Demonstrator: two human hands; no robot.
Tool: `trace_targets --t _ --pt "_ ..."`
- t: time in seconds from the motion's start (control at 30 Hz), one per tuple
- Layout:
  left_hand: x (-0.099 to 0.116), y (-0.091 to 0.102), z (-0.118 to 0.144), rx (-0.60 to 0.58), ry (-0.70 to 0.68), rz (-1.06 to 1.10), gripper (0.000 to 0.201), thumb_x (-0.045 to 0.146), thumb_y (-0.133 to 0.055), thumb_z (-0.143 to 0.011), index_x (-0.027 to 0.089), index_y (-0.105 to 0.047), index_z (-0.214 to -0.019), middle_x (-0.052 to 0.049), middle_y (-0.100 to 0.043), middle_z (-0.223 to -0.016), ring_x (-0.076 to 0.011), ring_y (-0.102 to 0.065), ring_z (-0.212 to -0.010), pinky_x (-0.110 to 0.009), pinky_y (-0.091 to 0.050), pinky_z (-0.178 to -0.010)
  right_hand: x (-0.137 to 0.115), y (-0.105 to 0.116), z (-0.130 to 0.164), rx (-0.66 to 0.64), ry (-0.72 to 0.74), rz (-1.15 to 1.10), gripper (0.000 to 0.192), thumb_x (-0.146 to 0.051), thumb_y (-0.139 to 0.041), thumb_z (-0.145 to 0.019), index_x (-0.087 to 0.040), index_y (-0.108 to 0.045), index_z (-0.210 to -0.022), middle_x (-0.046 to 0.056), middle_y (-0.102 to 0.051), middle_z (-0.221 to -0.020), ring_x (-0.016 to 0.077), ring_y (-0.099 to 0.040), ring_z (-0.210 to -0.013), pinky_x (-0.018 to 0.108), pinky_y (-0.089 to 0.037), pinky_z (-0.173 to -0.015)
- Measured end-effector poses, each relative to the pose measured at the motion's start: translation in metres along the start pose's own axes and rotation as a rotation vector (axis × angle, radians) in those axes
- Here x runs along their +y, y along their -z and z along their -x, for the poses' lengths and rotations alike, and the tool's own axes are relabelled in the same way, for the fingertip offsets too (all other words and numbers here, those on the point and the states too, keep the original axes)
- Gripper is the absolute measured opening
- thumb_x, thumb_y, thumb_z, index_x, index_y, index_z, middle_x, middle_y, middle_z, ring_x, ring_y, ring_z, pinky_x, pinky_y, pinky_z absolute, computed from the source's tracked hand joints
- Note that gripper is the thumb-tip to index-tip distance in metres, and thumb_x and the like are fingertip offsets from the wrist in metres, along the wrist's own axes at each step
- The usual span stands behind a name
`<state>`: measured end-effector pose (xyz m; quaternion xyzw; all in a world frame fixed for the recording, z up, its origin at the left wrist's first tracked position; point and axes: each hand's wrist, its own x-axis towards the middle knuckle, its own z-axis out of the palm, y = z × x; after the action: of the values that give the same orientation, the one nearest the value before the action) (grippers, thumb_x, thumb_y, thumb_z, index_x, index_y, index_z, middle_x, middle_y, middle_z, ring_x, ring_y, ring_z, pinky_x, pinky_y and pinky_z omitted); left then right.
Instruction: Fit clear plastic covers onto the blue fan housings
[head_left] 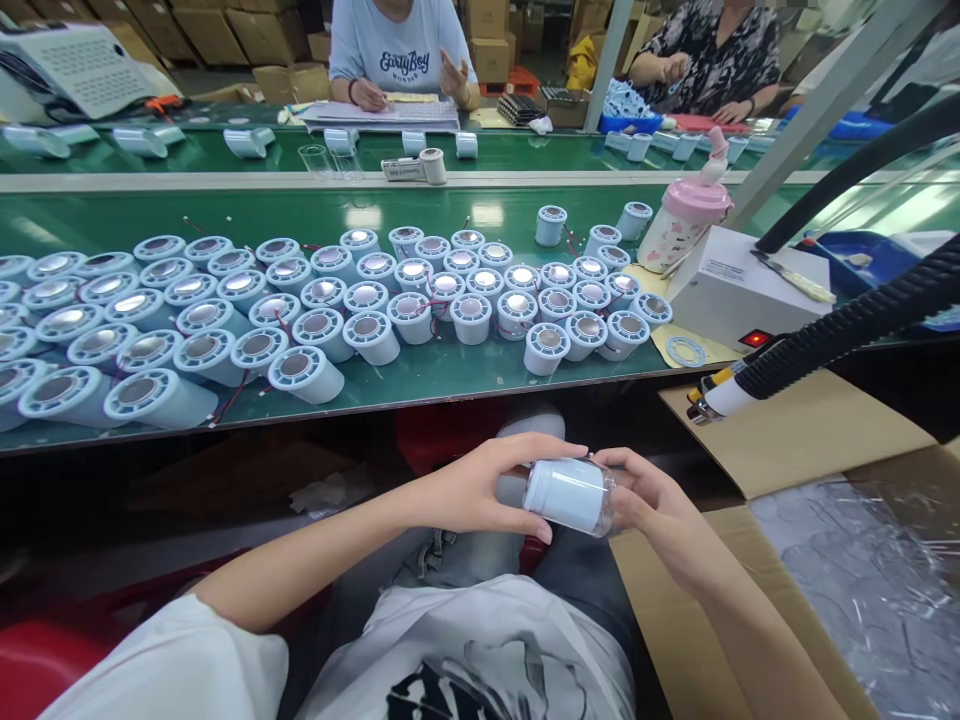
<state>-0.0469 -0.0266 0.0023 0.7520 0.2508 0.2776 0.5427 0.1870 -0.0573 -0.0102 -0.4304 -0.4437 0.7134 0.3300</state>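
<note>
Over my lap, between both hands, lies a light blue cylinder on its side, with a clear plastic sleeve around it. My left hand grips its left end, fingers above and thumb below. At the right end the fingers of my right hand are closed on the sleeve; some fingertips are hidden. Ahead on the green bench stand several similar light blue cylinders with silvery discs on top and thin red and dark wires.
An open cardboard box with clear plastic pieces stands at my right. Above it hangs a black hose with a metal nozzle, near a white box device. A pink-lidded cup stands behind. Two people sit across a conveyor.
</note>
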Motion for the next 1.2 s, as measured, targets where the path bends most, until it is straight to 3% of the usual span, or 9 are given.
trace_targets --t 0.4,0.53,0.67,0.77,0.87,0.93,1.0,1.07,1.2 --pt "-0.002 -0.001 -0.002 -0.003 -0.047 0.008 0.072 0.028 -0.079 -0.068 0.028 -0.05 -0.133 -0.011 -0.048 -0.14 -0.0268 -0.044 -0.13 -0.041 -0.034 -0.109 0.006 -0.008 -0.007 0.022 -0.19 -0.182 0.05 -0.065 -0.056 -0.079 -0.018 -0.05 -0.093 -0.001 -0.064 -0.053 0.0133 -0.063 -0.042 0.016 -0.047 -0.036" --pt "-0.001 -0.002 -0.002 0.013 -0.039 0.043 0.068 0.029 -0.079 -0.069 0.03 -0.052 -0.131 -0.01 -0.047 -0.141 -0.0288 -0.042 -0.131 -0.044 -0.034 -0.108 0.004 -0.011 -0.009 -0.009 -0.281 -0.232 0.049 -0.065 -0.048 -0.084 -0.016 -0.055 -0.083 0.003 -0.066 -0.054 0.0114 -0.061 -0.039 0.013 -0.044 -0.034" --pt "0.002 -0.004 -0.001 0.032 0.007 0.091 0.065 0.029 -0.078 -0.07 0.029 -0.053 -0.13 -0.011 -0.051 -0.134 -0.0288 -0.045 -0.127 -0.039 -0.045 -0.099 0.004 -0.015 -0.008 -0.042 -0.379 -0.213 0.059 -0.066 -0.033 -0.089 -0.013 -0.058 -0.078 0.006 -0.065 -0.054 0.0092 -0.056 -0.034 0.013 -0.038 -0.03" --pt "0.006 -0.006 0.0 0.066 0.115 0.107 0.061 0.028 -0.076 -0.071 0.025 -0.053 -0.128 -0.011 -0.052 -0.128 -0.0264 -0.051 -0.119 -0.034 -0.05 -0.09 0.009 -0.015 -0.004 0.088 -0.209 0.008 0.054 -0.061 -0.028 -0.092 -0.015 -0.055 -0.082 0.004 -0.062 -0.055 0.0114 -0.055 -0.036 0.017 -0.038 -0.03" --pt "0.011 -0.006 0.0 0.085 0.236 0.16 0.061 0.03 -0.073 -0.075 0.023 -0.049 -0.13 -0.01 -0.054 -0.125 -0.0231 -0.058 -0.108 -0.033 -0.052 -0.086 0.012 -0.009 0.0 0.291 0.328 0.472 0.022 -0.033 -0.045 -0.094 -0.02 -0.051 -0.111 0.011 -0.067 -0.105 0.0194 -0.069 -0.08 0.029 -0.057 -0.061" --pt "0.012 -0.004 -0.001 0.065 0.281 0.214 0.062 0.032 -0.071 -0.077 0.022 -0.045 -0.132 -0.01 -0.056 -0.119 -0.0217 -0.061 -0.1 -0.032 -0.053 -0.081 0.011 -0.005 0.002 0.222 0.69 0.755 0.043 -0.012 -0.052 -0.088 -0.03 -0.044 -0.126 0.008 -0.045 -0.141 0.0245 -0.053 -0.12 0.041 -0.049 -0.094" --pt "0.012 -0.003 -0.002 0.031 0.301 0.246 0.061 0.036 -0.067 -0.08 0.021 -0.043 -0.134 -0.009 -0.059 -0.112 -0.0202 -0.062 -0.092 -0.031 -0.054 -0.075 0.009 -0.001 0.003 0.077 0.866 0.885 0.059 -0.001 -0.054 -0.083 -0.037 -0.046 -0.129 0.003 -0.038 -0.147 0.0249 -0.039 -0.132 0.046 -0.04 -0.105" --pt "0.012 -0.001 -0.002 -0.005 0.291 0.258 0.063 0.037 -0.067 -0.08 0.022 -0.042 -0.136 -0.009 -0.06 -0.112 -0.0197 -0.063 -0.09 -0.031 -0.053 -0.076 0.008 0.0 0.005 0.014 0.793 0.826 0.058 -0.003 -0.06 -0.082 -0.038 -0.05 -0.128 0.002 -0.046 -0.142 0.0237 -0.043 -0.13 0.042 -0.043 -0.104" --pt "0.013 0.001 -0.002 -0.043 0.211 0.26 0.07 0.024 -0.074 -0.074 0.028 -0.044 -0.137 -0.008 -0.049 -0.134 -0.0238 -0.053 -0.117 -0.036 -0.047 -0.097 0.009 0.0 0.006 -0.012 0.414 0.351 0.05 -0.023 -0.069 -0.082 -0.035 -0.053 -0.128 0.005 -0.058 -0.129 0.0237 -0.059 -0.113 0.036 -0.054 -0.091"
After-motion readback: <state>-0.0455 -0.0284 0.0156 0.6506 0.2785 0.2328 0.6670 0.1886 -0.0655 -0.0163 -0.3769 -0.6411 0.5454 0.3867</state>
